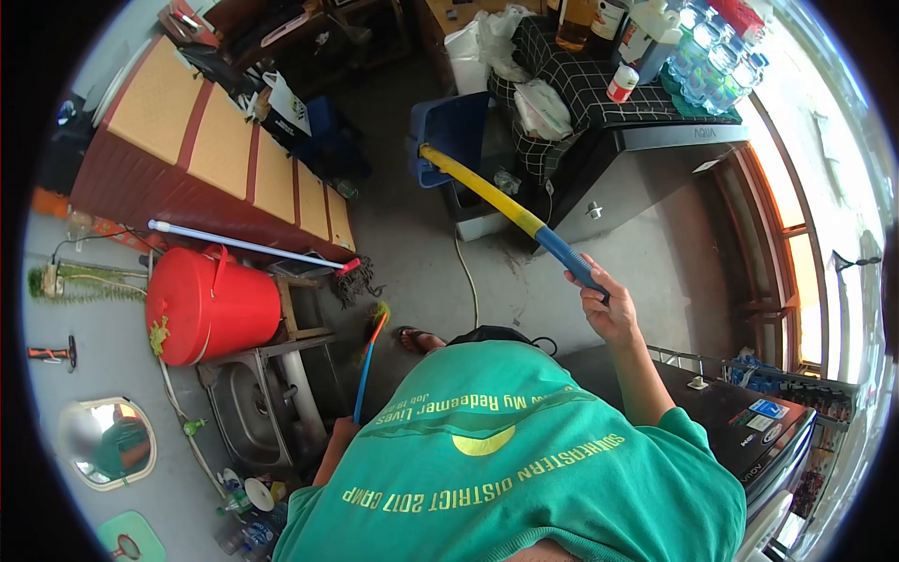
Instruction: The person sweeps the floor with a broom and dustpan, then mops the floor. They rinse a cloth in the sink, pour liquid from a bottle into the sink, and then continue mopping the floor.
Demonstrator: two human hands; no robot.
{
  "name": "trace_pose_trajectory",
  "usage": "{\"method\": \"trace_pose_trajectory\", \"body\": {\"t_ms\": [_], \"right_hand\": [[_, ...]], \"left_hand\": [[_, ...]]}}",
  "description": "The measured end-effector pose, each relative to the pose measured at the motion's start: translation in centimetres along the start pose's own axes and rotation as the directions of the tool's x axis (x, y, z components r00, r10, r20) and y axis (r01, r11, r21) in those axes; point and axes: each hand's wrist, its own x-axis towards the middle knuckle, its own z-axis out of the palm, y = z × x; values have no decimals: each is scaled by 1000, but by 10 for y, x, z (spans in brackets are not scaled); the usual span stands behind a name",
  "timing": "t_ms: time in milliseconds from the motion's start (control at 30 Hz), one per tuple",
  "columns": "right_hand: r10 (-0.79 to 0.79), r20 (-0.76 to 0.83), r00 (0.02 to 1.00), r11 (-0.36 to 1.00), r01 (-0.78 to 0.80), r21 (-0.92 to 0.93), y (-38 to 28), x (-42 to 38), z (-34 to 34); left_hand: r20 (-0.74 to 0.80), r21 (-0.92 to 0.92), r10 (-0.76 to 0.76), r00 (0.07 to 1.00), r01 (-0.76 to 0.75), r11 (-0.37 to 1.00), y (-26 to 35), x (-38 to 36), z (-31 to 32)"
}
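My right hand [611, 302] is raised in front of me at the right, its fingers closed round the blue grip of a long-handled dustpan [487, 192]. The handle is yellow further along and ends in a dark blue pan, held up off the floor and tilted. Low at the left, my left hand [345, 429] is partly hidden by my green shirt. It grips the blue stick of a broom [369, 361]. The stick turns orange toward its yellow-green bristles, which point down at the grey floor near my sandalled foot [419, 339].
At the left stand a red lidded bucket [213, 304], a metal sink [248, 412], a mop [253, 245] and a tan-topped cabinet [225, 150]. Bottles and a checked cloth [599, 80] cover a dark appliance at the right. A cable [468, 276] lies on the floor.
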Motion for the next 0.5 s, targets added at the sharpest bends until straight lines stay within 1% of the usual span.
{"method": "trace_pose_trajectory", "body": {"t_ms": [100,167,233,267,333,367,400,467,500], "right_hand": [[4,-14,1000,998,-3,62,8,0,9],[8,-24,1000,996,-6,93,16,-1,16],[22,-1,1000,986,-21,164,24,-4,23],[22,-2,1000,986,-21,163,29,-4,25],[36,-3,999,965,-34,260,40,-4,27],[36,-4,999,965,-34,258,46,-4,28],[21,-23,1000,961,-14,276,52,-2,28],[9,-43,999,957,4,292,63,0,24],[11,-62,998,943,10,332,67,3,21]], "left_hand": [[-10,13,7,1000,-7,1000,-3,0,1],[43,-22,-26,999,27,999,-3,2,-1],[42,-25,-24,999,25,999,4,-5,-5],[41,-26,-24,999,25,999,7,-10,-8],[46,-27,-35,998,36,999,5,-10,-5],[48,-28,-44,998,46,999,4,-10,-4],[49,-29,-44,998,45,999,-1,-6,2],[19,5,7,1000,-7,1000,-16,5,15],[20,1,7,1000,-7,1000,-17,5,18]]}}
